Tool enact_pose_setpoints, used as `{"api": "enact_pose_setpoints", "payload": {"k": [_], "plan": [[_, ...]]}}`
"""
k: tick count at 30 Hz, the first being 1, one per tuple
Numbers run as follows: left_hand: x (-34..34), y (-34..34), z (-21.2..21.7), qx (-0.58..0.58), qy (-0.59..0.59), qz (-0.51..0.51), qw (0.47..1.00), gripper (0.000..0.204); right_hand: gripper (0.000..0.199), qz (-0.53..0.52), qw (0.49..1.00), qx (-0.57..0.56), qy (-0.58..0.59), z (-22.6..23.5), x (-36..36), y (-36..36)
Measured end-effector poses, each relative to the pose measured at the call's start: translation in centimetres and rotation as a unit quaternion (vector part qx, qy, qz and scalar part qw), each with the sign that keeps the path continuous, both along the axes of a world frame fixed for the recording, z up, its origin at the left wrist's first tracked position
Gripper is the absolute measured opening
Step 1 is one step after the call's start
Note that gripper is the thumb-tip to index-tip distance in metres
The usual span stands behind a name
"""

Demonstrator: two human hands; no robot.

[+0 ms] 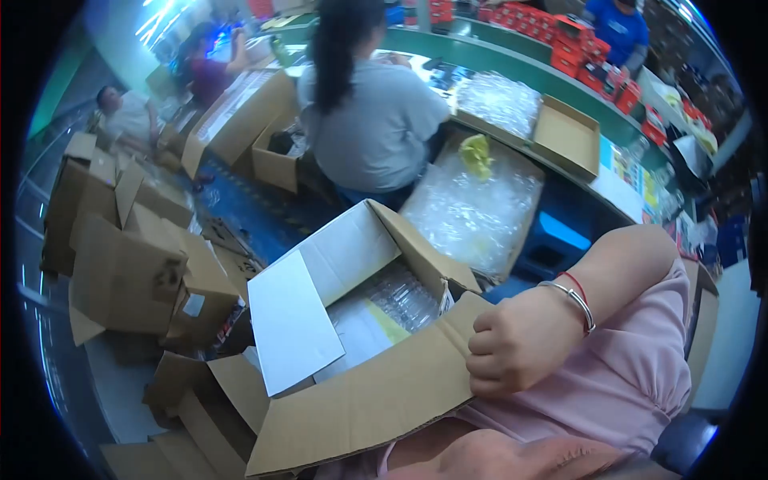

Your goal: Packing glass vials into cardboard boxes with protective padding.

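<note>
An open cardboard box (376, 400), white on its inner flaps, sits in front of me, tilted in the picture. Inside it lie clear plastic packs (404, 296) and a white sheet with a yellowish edge. My right hand (516, 344), wearing a metal bangle and a red string, is closed in a fist at the right end of the box's near flap. Its fingers curl against that flap edge, and their tips are hidden. Out of the picture is my left hand.
Beyond the box stands a wide carton (440, 228) of clear plastic with a yellow crumpled piece on it, beside a blue stool (552, 240). A person in grey (368, 128) sits at the workbench. Cartons (120, 272) pile up on the left; a shallow tray (566, 136) lies on the bench.
</note>
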State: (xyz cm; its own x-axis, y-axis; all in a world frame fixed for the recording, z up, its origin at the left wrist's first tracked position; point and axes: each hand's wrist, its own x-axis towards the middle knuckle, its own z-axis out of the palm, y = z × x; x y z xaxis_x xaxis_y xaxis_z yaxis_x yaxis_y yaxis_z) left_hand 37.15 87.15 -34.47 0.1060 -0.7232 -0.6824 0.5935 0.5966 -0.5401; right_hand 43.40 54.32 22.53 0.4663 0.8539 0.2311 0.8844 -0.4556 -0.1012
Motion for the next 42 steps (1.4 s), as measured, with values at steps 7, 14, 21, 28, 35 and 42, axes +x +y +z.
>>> {"api": "enact_pose_setpoints", "payload": {"k": [7, 14, 21, 28, 35, 42], "plan": [[-1.2, 0.2, 4.3, 0.132, -0.142, -0.055, 0.980, 0.033, 0.014, -0.088, 0.993, -0.031, -0.079, 2.5, -11.4, -3.1], [3.2, -7.1, 7.1, 0.223, -0.285, -0.058, 0.931, 0.027, 0.014, -0.155, 0.964, -0.129, -0.174, 1.0, -14.7, -10.1], [5.4, -17.3, 10.2, 0.348, -0.385, 0.015, 0.855, 0.023, 0.013, -0.078, 0.977, -0.110, -0.162, -0.5, -13.0, -20.3], [-0.1, -20.8, 16.6, 0.531, -0.397, 0.117, 0.739, 0.019, 0.013, 0.079, 0.986, -0.043, -0.142, -3.1, -10.4, -28.0], [-3.3, -22.0, 25.9, 0.700, -0.399, 0.143, 0.575, 0.018, 0.013, 0.145, 0.989, -0.016, 0.019, -9.7, -9.5, -32.2], [0.3, -28.3, 42.8, 0.769, -0.555, 0.140, 0.284, 0.019, 0.015, 0.160, 0.978, 0.002, 0.131, -10.9, -10.1, -30.5]]}}
